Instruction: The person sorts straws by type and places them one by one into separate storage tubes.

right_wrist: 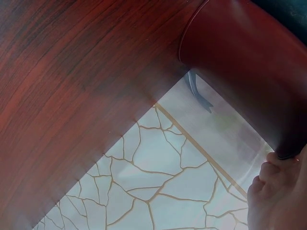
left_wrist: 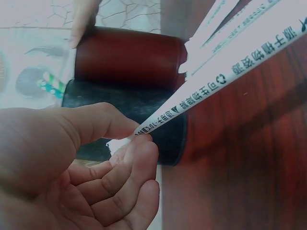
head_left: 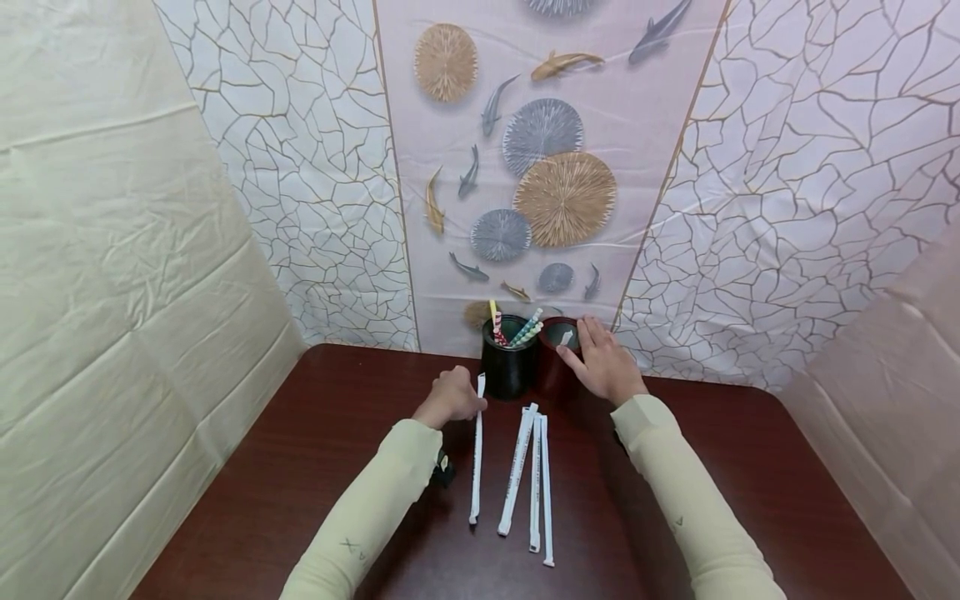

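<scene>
A paper-wrapped straw [head_left: 477, 467] is pinched near its far end between the thumb and fingers of my left hand [head_left: 453, 395]. The left wrist view shows dark printing along this straw's wrapper [left_wrist: 211, 84]. My right hand [head_left: 604, 363] touches the rim of a dark red cup [head_left: 552, 382], fingers fairly straight and thumb spread apart. One wrapped straw [head_left: 567, 337] pokes up inside that cup. Beside it on the left stands a black cup [head_left: 507, 372] with several colourful striped straws [head_left: 525, 329]. Several more wrapped straws [head_left: 517, 475] lie side by side on the table.
The dark red-brown wooden table [head_left: 300, 467] backs onto a patterned cloth [head_left: 517, 167] showing fish and round discs. Plain beige cloth walls [head_left: 135, 317] stand at both sides. Both cups sit close to the table's back edge.
</scene>
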{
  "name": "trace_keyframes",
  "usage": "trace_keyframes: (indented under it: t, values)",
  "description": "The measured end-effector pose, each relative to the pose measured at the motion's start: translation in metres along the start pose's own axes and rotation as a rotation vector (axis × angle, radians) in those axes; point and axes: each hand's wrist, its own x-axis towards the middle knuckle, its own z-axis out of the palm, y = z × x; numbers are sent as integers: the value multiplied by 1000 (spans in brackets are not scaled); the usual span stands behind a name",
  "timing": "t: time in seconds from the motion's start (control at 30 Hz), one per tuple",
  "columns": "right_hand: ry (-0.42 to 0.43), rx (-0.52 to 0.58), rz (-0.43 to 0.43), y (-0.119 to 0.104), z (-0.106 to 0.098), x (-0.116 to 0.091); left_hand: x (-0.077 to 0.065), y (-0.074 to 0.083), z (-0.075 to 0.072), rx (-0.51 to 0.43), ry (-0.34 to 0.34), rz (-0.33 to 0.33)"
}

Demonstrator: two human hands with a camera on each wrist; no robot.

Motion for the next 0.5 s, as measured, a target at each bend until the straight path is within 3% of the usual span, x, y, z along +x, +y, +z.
trace_keyframes:
  t: [0.2,0.37,0.5]
  values:
    - [-10,0,2,1,1,0,0,5,-21,50,35,55]
    - [-13,7,7,0,-2,0,2,16,-41,160,74,134]
    - [-16,9,8,-1,-3,0,4,27,-59,169,98,179]
